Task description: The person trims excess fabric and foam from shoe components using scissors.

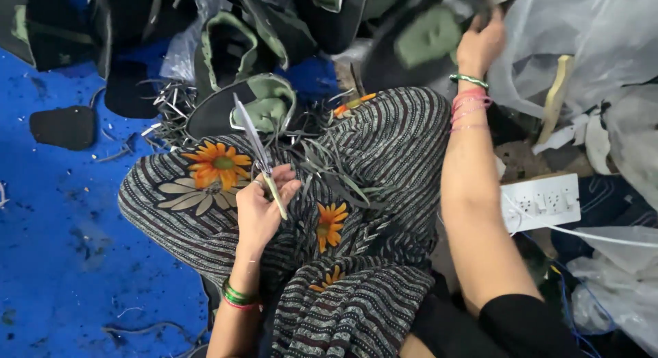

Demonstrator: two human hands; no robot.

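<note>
My left hand rests on my lap and grips a pair of scissors with green handles, blades shut and pointing away from me. My right hand is stretched out to the far right, its fingers closed on a black and green shoe upper piece in the pile. My lap is covered by striped cloth with orange flowers. Thin trimmed strips lie scattered over my knees.
A heap of black and green shoe uppers lies ahead on the blue floor. A black cut piece lies at the left. A white power strip with cables and clear plastic bags crowd the right side.
</note>
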